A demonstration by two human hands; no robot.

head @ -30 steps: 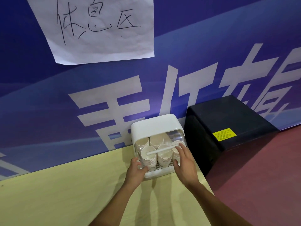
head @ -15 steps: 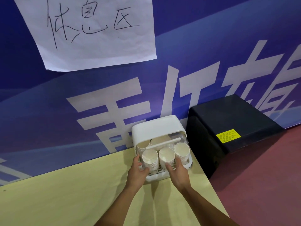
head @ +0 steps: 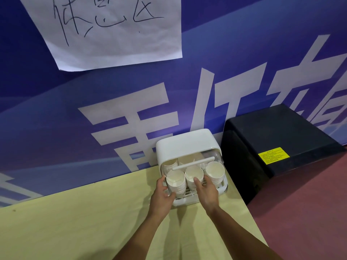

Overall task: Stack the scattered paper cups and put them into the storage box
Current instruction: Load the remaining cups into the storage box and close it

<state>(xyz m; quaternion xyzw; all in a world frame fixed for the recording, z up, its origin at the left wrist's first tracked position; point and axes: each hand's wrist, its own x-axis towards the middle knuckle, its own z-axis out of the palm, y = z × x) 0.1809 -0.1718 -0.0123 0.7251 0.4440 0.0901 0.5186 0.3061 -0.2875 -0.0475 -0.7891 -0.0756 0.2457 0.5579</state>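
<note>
Storage box sits on the desk, its clear lid lifted. Stacked paper cups are inside the box, the three front stacks tilted mouth-out. Left hand is at the box's front-left corner, fingers grasping its rim. Right hand is at the box front, fingers released and fairly straight, tips touching the middle stack. Black cabinet just right of the box, blue banner behind it.

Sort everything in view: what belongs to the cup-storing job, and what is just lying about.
Job: storage box, paper cup stacks, left hand, right hand.
Lying about: black box, paper sign, blue banner, table.
</note>
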